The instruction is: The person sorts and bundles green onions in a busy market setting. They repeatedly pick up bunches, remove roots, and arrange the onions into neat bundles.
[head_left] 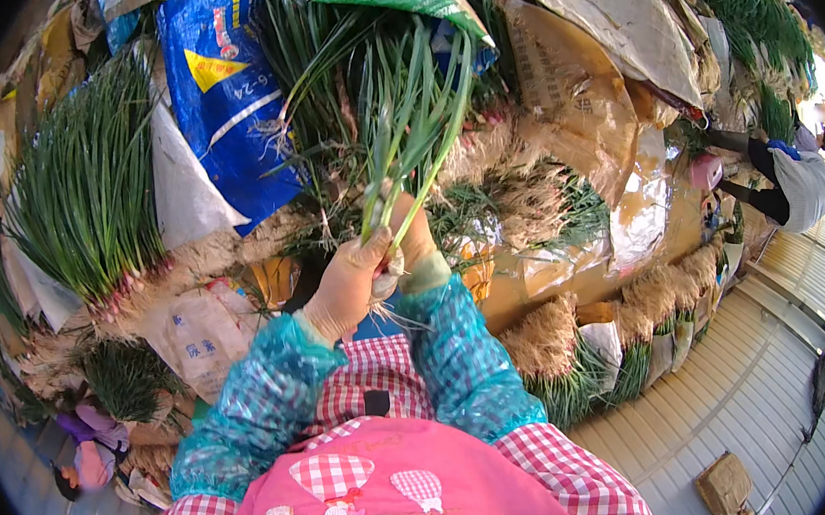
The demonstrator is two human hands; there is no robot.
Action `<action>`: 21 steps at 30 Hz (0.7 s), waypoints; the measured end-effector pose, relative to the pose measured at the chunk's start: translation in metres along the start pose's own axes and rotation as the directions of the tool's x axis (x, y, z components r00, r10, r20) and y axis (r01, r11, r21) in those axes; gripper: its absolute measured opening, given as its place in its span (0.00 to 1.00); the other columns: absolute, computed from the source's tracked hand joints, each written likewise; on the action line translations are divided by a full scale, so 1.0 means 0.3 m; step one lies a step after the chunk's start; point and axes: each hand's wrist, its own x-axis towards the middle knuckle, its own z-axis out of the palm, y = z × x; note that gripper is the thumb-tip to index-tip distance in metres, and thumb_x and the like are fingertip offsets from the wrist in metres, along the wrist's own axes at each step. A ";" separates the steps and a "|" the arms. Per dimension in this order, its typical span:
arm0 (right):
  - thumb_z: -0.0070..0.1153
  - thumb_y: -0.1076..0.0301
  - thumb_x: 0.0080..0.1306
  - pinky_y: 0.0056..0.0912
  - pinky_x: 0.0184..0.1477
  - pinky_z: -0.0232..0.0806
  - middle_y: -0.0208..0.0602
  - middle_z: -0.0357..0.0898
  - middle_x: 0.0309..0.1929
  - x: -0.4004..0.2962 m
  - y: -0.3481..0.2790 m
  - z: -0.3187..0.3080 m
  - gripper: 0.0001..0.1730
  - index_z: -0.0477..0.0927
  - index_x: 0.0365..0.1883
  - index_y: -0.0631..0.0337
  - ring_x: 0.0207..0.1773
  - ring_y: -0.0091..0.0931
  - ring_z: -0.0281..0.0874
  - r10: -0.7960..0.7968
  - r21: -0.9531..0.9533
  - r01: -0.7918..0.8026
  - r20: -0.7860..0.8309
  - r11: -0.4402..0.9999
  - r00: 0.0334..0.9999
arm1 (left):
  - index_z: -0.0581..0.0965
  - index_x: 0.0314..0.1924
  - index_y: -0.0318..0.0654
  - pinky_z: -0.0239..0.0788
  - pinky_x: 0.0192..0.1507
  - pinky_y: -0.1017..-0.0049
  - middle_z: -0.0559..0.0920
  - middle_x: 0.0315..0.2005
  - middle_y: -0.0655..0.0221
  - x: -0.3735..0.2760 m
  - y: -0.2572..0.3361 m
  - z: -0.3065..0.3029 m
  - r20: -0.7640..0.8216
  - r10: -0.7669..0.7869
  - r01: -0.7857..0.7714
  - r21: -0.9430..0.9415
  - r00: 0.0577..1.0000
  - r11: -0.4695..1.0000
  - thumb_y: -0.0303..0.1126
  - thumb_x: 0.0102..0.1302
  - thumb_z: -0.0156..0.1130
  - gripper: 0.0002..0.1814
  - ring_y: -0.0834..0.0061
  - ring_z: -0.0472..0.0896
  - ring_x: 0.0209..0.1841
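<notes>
In front of my apron, my left hand (346, 282) grips a few green onions (413, 153) low on their stalks. A pale bulb (388, 281) with stringy roots pokes out beneath the fingers. The long leaves fan upward and to the right. Just behind those stalks, my right hand (414, 229) is pressed close against them, its fingers largely hidden. Both hands look gloved, with teal plastic sleeve covers above the wrists. Past the hands lies a loose heap of green onions (317, 64), some roots showing.
A thick green onion bundle (92, 185) lies left, beside a blue printed sack (227, 103). A brown sack (568, 90) covers more onions at right. Root-up bundles (542, 342) line the lower right. People (803, 171) work at right and lower left (93, 461).
</notes>
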 end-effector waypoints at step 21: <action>0.47 0.59 0.67 0.18 0.24 0.64 0.32 0.79 0.30 -0.150 -0.297 -0.111 0.19 0.72 0.53 0.60 0.26 0.16 0.72 -0.281 -0.792 0.171 -0.001 0.586 0.960 | 0.76 0.45 0.34 0.66 0.26 0.83 0.80 0.31 0.68 0.356 -0.015 -0.063 -0.245 0.044 -0.079 -0.136 0.968 0.988 0.33 0.65 0.54 0.12 0.82 0.75 0.26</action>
